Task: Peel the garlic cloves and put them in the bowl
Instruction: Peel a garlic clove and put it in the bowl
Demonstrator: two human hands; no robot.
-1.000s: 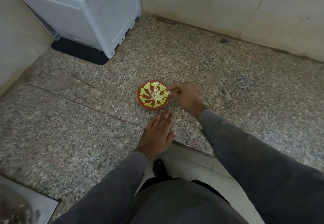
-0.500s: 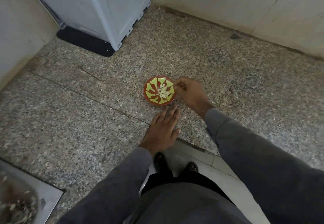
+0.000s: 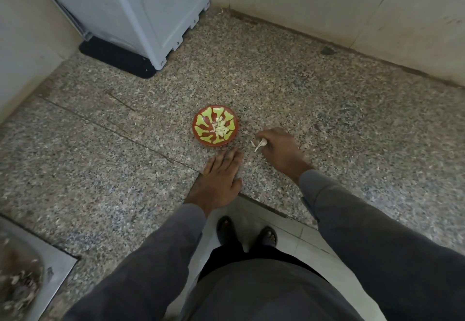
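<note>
Right hand (image 3: 279,149) pinches a garlic piece (image 3: 259,144) beside the bowl (image 3: 198,125) of cloves (image 3: 221,127), likely to peel; left hand (image 3: 216,177) flat on tabletop (image 3: 125,164), bracing.

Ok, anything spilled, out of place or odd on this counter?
Nothing spilled. The peeled cloves sit inside the bowl. The right hand pinches a whitish bit of garlic just right of the bowl; the left hand rests flat on the granite counter. Papery scraps fill the sink, bottom left.
</note>
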